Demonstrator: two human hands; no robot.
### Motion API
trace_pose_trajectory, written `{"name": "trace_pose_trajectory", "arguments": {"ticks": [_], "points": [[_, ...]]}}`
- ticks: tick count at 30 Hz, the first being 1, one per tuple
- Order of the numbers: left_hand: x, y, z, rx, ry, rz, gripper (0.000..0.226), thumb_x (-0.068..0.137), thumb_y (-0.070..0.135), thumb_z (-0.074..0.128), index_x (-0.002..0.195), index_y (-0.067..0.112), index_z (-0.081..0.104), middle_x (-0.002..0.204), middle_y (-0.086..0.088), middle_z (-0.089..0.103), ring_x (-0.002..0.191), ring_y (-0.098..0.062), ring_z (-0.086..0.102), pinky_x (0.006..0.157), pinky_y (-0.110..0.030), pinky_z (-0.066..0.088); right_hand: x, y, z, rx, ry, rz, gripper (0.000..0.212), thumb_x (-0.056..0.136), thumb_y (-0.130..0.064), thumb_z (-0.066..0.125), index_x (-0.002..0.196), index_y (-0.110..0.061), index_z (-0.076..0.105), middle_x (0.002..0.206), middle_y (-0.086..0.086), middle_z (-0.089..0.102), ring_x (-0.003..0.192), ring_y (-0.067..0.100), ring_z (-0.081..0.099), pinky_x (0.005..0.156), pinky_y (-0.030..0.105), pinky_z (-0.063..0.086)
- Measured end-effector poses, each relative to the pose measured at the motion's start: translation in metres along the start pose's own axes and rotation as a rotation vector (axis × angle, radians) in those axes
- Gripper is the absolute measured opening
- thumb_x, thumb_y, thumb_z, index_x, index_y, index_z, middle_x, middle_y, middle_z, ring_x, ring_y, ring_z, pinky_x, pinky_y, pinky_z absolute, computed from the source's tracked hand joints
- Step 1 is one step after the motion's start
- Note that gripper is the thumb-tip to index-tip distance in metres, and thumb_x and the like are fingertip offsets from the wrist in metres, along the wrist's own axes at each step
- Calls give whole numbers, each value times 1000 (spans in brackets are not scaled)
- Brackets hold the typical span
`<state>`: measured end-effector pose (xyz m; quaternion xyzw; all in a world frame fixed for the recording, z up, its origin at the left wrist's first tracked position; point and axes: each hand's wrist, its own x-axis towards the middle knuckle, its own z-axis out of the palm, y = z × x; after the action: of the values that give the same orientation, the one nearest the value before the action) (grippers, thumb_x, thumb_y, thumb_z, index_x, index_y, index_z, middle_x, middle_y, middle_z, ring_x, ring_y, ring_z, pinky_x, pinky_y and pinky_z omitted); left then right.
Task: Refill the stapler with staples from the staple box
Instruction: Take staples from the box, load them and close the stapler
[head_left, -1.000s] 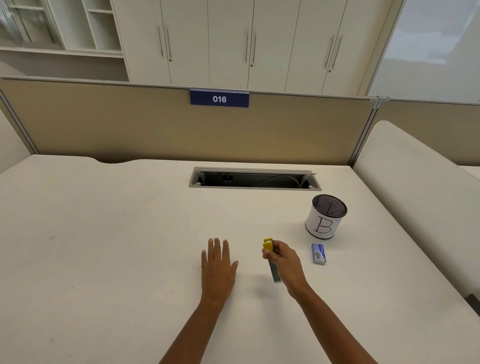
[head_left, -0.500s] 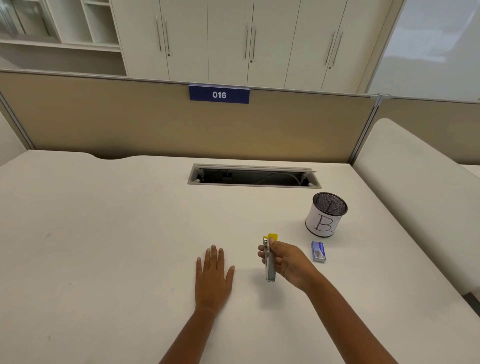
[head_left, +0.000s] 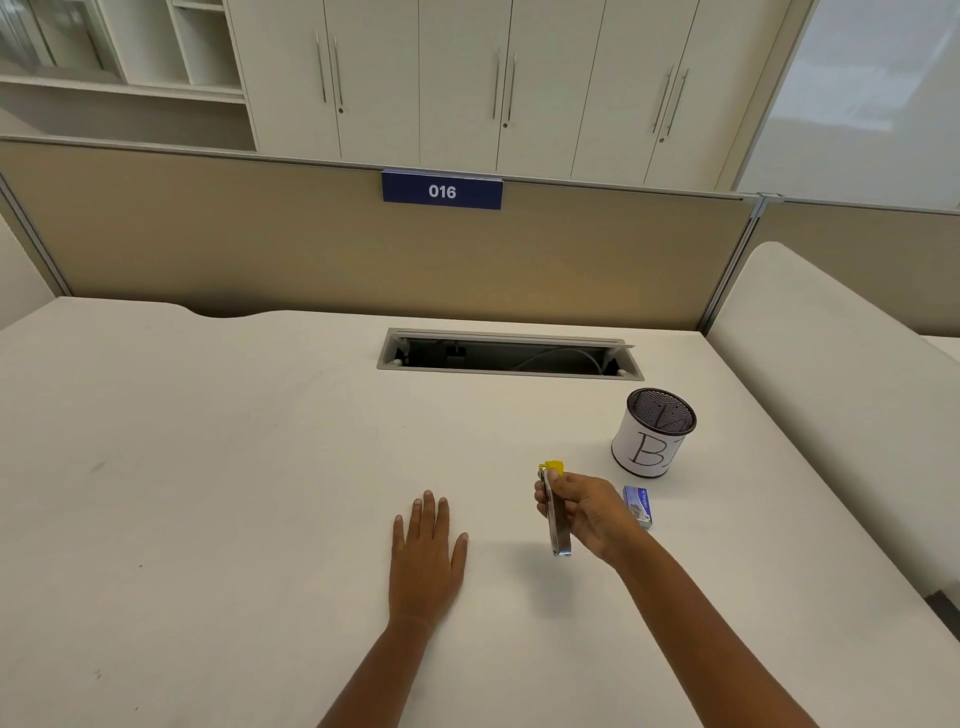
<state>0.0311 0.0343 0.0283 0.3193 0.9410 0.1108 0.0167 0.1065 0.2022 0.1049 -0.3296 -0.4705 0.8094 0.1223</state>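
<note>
Since half second ago, we see little change: left hand (head_left: 427, 556) stays flat on desk (head_left: 208, 467), fingers spread, holding nothing. Right hand (head_left: 584, 512) stays clamped on stapler (head_left: 556, 514), raised above desk. Stapler long axis near upright, yellow end up and away, metal end down toward us. Staple box (head_left: 638, 506) lies just beside right hand, near cup (head_left: 652, 434).

My left hand (head_left: 427, 558) and my right hand (head_left: 589, 512) are both bare, with no gloves, rings or watch showing. My forearms are bare too, right down to the bottom edge of the view; no sleeve or cuff reaches them. My fingernails look short and plain, though they are too small to tell more.
</note>
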Motion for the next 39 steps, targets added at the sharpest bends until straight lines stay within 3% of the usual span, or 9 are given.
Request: {"name": "trace_pose_trajectory", "arguments": {"ticks": [6, 14, 18, 22, 25, 28, 32, 36, 39], "points": [[1, -1, 1, 1, 5, 23, 61, 89, 38, 23, 101, 5, 73, 109, -14, 72, 97, -25, 70, 76, -47, 56, -3, -13, -8, -166, -62, 66, 15, 89, -13, 56, 89, 0, 63, 83, 8, 62, 76, 18, 62, 65, 26, 56], [-2, -3, 1, -33, -72, 24, 69, 96, 35, 12, 100, 5, 73, 108, -13, 72, 97, -25, 71, 76, -46, 57, -7, -14, 1, -996, 232, -401, 29, 75, -15, 73, 98, 0, 63, 96, 12, 64, 90, 28, 59, 80, 31, 45], [-1, -4, 3, -4, -7, -18, 83, 96, 35, -4, 99, 6, 74, 107, -13, 73, 96, -24, 71, 73, -45, 57, -8, -15, 3, -1001, 238, -458, 25, 75, -12, 72, 96, -1, 63, 101, 18, 66, 84, 24, 55, 77, 30, 43], [0, -5, 2, -14, -63, 13, 55, 82, 35, 30, 97, 6, 75, 106, -13, 73, 94, -24, 72, 73, -45, 57, -9, -14, 1, -933, 231, -468, 27, 76, -8, 71, 101, 0, 63, 100, 13, 65, 87, 23, 57, 78, 27, 43], [3, -2, 1, -13, -23, 17, 53, 77, 33, 34, 100, 5, 74, 109, -14, 72, 97, -25, 71, 75, -46, 57, -10, -12, -1, -852, 250, -485, 23, 77, -6, 69, 99, -1, 64, 86, 1, 61, 78, 15, 56, 63, 3, 42], [6, -3, 8, -79, -10, 17, 51, 93, 31, 33, 137, 7, 43, 148, -17, 37, 136, -29, 38, 113, -47, 27, -8, -9, -4, -758, 258, -482, 15, 80, -3, 65, 95, 1, 66, 81, 0, 62, 73, 14, 56, 55, -2, 42], [9, -7, 20, -93, -3, 11, 56, 98, 37, 22, 148, 15, 10, 159, -7, 3, 147, -21, 3, 120, -36, -2, -2, -4, -9, -663, 286, -368, 16, 86, -5, 60, 96, 6, 63, 82, 13, 61, 74, 23, 55, 60, 22, 44], [8, -6, 17, -66, 28, 0, 54, 95, 32, 40, 143, 10, 31, 154, -13, 24, 143, -27, 25, 118, -42, 15, 5, 7, -15, -605, 349, -232, 21, 87, -10, 59, 93, 10, 62, 79, 15, 60, 72, 24, 58, 60, 27, 47], [6, -4, 12, -58, 75, 43, 45, 68, 28, 75, 106, 5, 71, 116, -16, 68, 104, -28, 68, 83, -48, 54, 8, 20, -17, -723, 372, -144, 24, 81, -21, 68, 73, -1, 57, 73, 11, 56, 67, 22, 53, 62, 28, 41]]}}
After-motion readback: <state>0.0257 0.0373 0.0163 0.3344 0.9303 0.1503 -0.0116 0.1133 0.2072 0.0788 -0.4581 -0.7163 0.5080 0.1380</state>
